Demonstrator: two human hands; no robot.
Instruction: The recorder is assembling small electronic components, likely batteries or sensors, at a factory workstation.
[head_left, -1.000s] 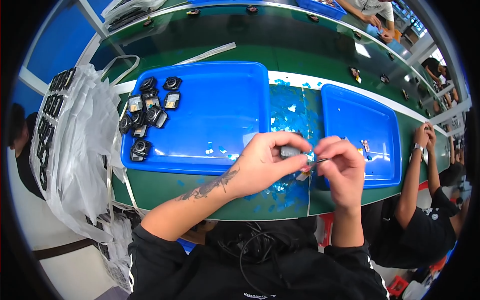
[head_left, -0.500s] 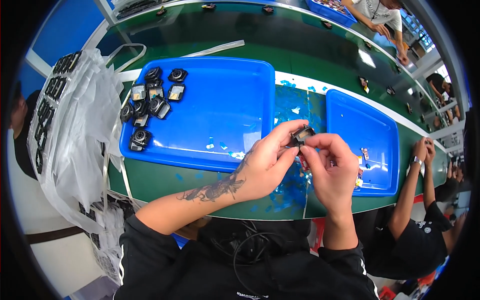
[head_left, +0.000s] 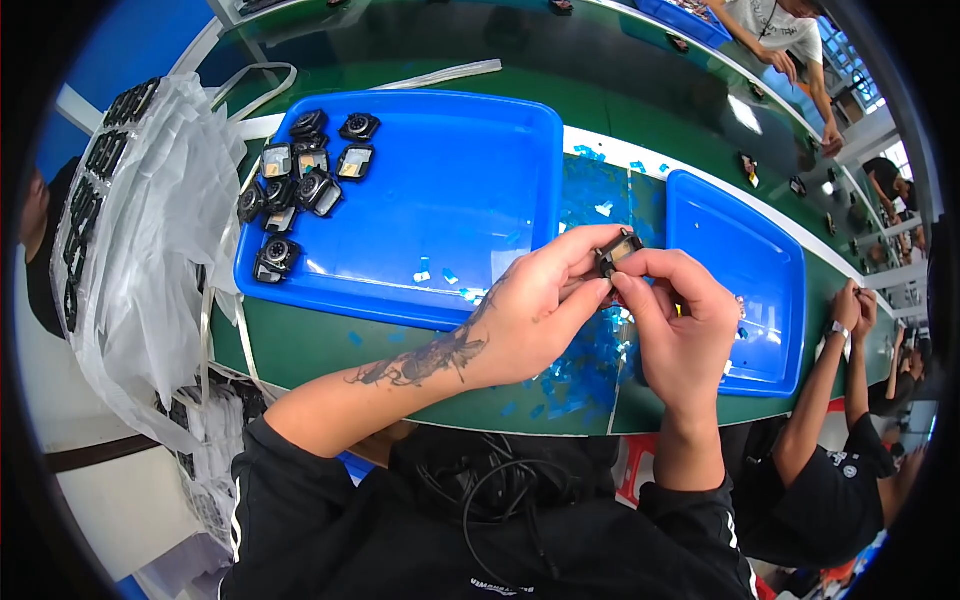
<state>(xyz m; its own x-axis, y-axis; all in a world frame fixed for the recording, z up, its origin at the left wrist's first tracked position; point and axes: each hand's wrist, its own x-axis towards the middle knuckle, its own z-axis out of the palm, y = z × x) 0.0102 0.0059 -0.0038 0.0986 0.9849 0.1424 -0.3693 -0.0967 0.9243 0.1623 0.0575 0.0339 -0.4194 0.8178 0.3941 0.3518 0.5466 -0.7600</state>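
A small black watch-like casing (head_left: 618, 252) with a pale face is held tilted above the gap between two blue trays. My left hand (head_left: 545, 305) grips its left side between thumb and fingers. From the right, my right hand (head_left: 690, 315) closes thumb and forefinger at the casing's lower edge; whether a tiny part sits in that pinch is hidden. Several similar black casings (head_left: 276, 258), some with round dials, lie grouped at the left end of the large blue tray (head_left: 430, 190). Under my hands, blue film scraps (head_left: 575, 375) are scattered on the green table.
A smaller blue tray (head_left: 740, 245) at right holds small coloured bits. Beyond runs a dark green conveyor belt (head_left: 620, 90) carrying small parts. Translucent plastic sheeting (head_left: 150, 270) with black parts stands at left. A co-worker's hands (head_left: 853, 308) are at far right, another person across the belt.
The view has shifted slightly. The casing is tilted more upright, and my right fingers have moved a little along its lower edge. Both hands keep hold around it.
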